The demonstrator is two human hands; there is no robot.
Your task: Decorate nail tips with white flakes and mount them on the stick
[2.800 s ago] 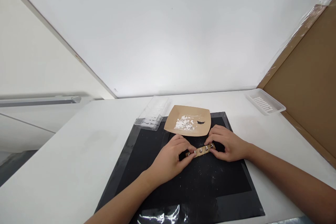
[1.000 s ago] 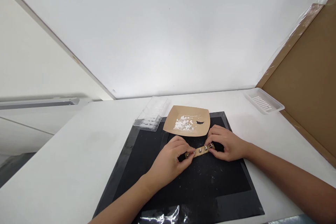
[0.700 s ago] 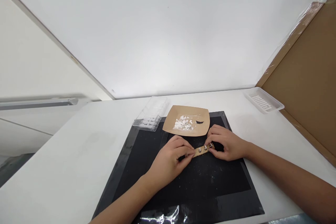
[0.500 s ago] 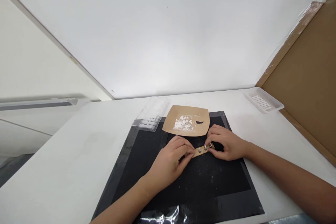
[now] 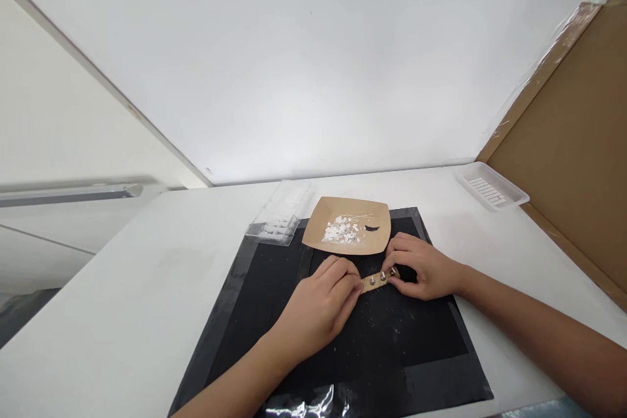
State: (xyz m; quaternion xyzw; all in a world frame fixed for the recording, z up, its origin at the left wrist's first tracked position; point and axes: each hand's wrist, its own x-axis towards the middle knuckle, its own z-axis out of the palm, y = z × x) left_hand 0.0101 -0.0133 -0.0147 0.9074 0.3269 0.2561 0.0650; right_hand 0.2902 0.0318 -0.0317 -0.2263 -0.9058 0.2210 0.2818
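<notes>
A small tan strip (image 5: pixel 377 279) studded with several small metal pieces lies on a black mat (image 5: pixel 343 353). My left hand (image 5: pixel 321 307) covers the strip's left end, its fingers curled and pinched there. My right hand (image 5: pixel 422 268) pinches the strip's right end with thumb and fingertips. Just beyond the hands sits a brown paper tray (image 5: pixel 349 234) holding several small white bits (image 5: pixel 337 232) and a thin dark piece (image 5: pixel 371 228).
A clear plastic compartment box (image 5: pixel 281 213) lies at the mat's far left corner. A white plastic tray (image 5: pixel 490 185) stands at the far right beside a cardboard panel (image 5: pixel 573 144). The white table (image 5: pixel 147 274) ends at a white wall behind.
My left hand has slid right over the strip's left end, hiding the leftmost metal pieces. The right hand has stayed in place.
</notes>
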